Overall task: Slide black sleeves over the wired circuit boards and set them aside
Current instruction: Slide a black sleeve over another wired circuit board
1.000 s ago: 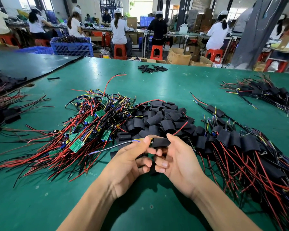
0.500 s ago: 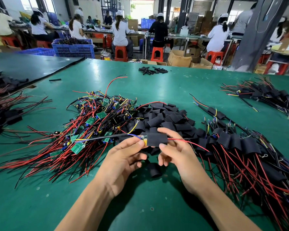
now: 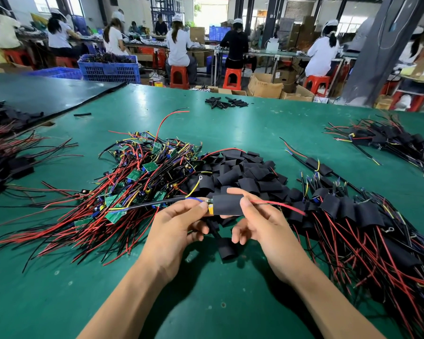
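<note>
The black sleeve [image 3: 227,204] lies level in the air just above the green table [image 3: 59,289], between both hands. It covers nearly all of the wired circuit board [image 3: 209,207]; only a yellow-and-green edge shows at its left mouth. A red wire [image 3: 279,205] runs out of the right end, and a black cable [image 3: 152,204] trails off to the left.

From my seat I read the left hand [image 3: 179,228] as pinching the board's exposed end between thumb and forefinger, with the other fingers loosely curled below. The right hand [image 3: 262,221] pinches the sleeve's right end the same way – thumb in front, forefinger over the top.

Directly under the hands one loose sleeve [image 3: 227,249] rests on the table. Just beyond them sits a heap of empty sleeves [image 3: 242,172], touching on its left a tangle of bare boards [image 3: 142,172] with red and black leads. To the right spreads a pile of sleeved boards [image 3: 353,216] – another such pile [image 3: 389,140] lies farther off, well apart. A small cluster of black tubes [image 3: 227,103] sits near the table's far edge. Behind it, people sit on orange stools [image 3: 231,78] beside a blue crate [image 3: 109,68].
</note>
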`<state>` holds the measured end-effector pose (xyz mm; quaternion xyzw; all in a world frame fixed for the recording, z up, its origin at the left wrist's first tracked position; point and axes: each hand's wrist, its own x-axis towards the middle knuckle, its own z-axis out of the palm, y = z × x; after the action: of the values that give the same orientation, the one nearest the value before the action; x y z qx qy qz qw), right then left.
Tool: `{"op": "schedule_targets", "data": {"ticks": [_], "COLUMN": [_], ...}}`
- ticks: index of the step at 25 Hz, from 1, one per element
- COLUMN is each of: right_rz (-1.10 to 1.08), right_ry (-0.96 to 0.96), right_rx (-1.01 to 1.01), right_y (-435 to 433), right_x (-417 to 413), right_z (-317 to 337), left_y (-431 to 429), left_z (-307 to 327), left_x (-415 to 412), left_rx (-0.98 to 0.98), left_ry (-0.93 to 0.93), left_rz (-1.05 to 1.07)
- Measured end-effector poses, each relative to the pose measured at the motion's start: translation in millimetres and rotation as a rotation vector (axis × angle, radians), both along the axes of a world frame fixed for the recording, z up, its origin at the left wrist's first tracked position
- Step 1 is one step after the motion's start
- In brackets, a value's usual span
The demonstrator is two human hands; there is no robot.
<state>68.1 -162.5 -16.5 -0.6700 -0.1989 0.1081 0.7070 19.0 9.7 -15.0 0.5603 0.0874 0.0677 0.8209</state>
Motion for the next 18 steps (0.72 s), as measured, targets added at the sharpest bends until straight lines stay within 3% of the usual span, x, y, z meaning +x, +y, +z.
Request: {"op": "schedule_targets", "data": {"ticks": [4,12,18], "right_rz": [-0.105,-0.304,-0.322], "right_ry": [0.04,0.275,0.258], "right_rx": [0.04,0.339,0.268], "right_y": [5,13,9], "right_x": [-1,-2,-3], "right_z": [-1,-2,-2], "left_y": [-2,-11,-9], "left_z": [-3,-5,-8], "left_x": [0,1,-1], "left_rx": [0.09,0.223,0.314], "left_ry": [-0.064,-0.137,-0.157], "left_rz": [0.009,0.073,0.045]}}
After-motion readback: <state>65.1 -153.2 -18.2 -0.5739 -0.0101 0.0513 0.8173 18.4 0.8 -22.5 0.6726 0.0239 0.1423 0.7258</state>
